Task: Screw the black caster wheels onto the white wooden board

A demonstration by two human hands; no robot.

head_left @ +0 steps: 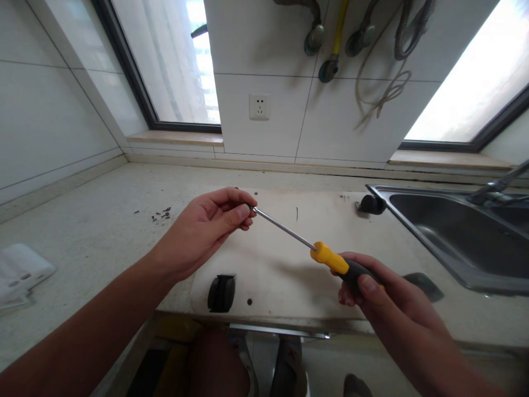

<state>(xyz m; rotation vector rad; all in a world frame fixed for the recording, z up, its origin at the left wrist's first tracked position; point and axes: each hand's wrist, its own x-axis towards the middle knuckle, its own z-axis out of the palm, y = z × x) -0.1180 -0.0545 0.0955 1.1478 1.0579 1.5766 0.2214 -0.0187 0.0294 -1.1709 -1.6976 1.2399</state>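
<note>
My right hand (376,286) is closed around the yellow and black handle of a screwdriver (285,227), its shaft pointing up and to the left. At the tip, my left hand (225,220) pinches a small dark screw (250,207) between thumb and fingers; most of it is hidden. Below both hands a white board (273,286) lies flat on the counter. One black caster (222,293) stands at the board's front left corner, another caster (371,205) at its back right. Several loose dark screws (165,214) lie on the counter left of my left hand.
A steel sink (446,231) with a faucet (500,187) is at the right. A white plastic object (25,270) rests at the far left. Behind the counter are a wall socket (259,107), pipes and two windows. A dark grey shape (425,285) shows beside my right hand.
</note>
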